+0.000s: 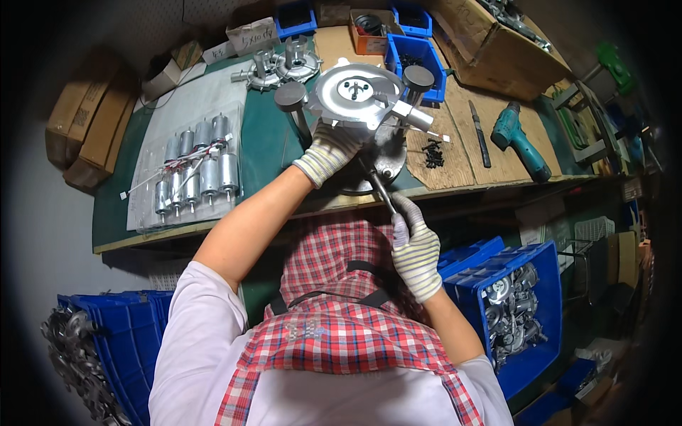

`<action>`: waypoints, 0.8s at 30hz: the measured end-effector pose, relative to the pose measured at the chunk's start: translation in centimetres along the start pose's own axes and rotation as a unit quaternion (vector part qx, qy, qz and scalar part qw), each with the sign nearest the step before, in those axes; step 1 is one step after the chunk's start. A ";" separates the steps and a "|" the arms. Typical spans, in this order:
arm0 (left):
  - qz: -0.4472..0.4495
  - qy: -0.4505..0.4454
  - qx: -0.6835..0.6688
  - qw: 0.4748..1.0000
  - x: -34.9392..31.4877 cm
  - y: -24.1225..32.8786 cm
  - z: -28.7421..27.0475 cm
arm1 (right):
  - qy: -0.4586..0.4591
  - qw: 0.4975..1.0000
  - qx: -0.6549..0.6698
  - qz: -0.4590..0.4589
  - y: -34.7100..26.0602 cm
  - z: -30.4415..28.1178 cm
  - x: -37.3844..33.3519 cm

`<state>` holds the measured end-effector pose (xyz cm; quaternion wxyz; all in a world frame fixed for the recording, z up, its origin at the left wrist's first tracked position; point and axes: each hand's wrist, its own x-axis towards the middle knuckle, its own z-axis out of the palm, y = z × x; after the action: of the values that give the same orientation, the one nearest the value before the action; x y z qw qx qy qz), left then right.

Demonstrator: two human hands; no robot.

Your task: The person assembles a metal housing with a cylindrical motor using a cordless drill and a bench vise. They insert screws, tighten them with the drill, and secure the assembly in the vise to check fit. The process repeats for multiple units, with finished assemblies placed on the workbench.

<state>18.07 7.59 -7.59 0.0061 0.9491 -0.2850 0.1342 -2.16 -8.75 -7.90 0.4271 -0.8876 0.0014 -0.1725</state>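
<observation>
A round silver metal housing (354, 91) with a central hub and a side spout rests on a bench fixture with two dark-capped posts (291, 96). My left hand (332, 150), in a striped glove, reaches in beneath the housing. Its fingers are mostly hidden there in shadow. My right hand (415, 250), gloved alike, has its fingers wrapped round a dark metal lever (380, 186), which slants up to the fixture's base (387, 170). A wire with a small white connector (445, 138) sticks out at the housing's right.
Left lie several small motors (207, 174); behind them are more housings (293, 62). Right are black screws (432, 153), a knife-like tool (481, 135) and a teal power screwdriver (521, 138). Blue bins (419, 60) and a carton (490, 50) stand behind. Blue crates (533, 277) flank me below.
</observation>
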 end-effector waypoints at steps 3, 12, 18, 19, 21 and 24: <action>0.011 -0.101 0.078 0.992 0.5 -0.1 0.0 | 0.038 0.981 -0.189 0.013 2.3 -1.4 2.1; 0.070 0.108 0.046 0.991 0.0 -1.6 4.4 | 0.170 0.919 -0.326 -0.144 9.7 -4.7 12.7; -0.129 -0.130 -0.210 0.960 -2.5 -0.2 -2.8 | 0.141 0.906 -0.389 -0.092 13.8 -13.4 16.7; -0.224 -0.135 -0.326 0.908 -3.7 1.1 -5.9 | 0.109 0.878 -0.467 0.007 15.9 -16.5 17.8; -0.204 0.109 -0.452 0.861 -8.7 3.0 -6.5 | -0.045 0.820 -0.529 0.213 18.6 -20.3 21.0; -0.122 0.181 -0.504 0.836 -11.7 2.7 -7.1 | -0.079 0.837 -0.520 0.149 19.6 -20.1 23.4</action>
<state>5.43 12.32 -3.94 0.5512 0.8006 -0.1891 0.1391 16.54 -39.95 -4.08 -0.0783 -0.9787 0.1895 -0.0103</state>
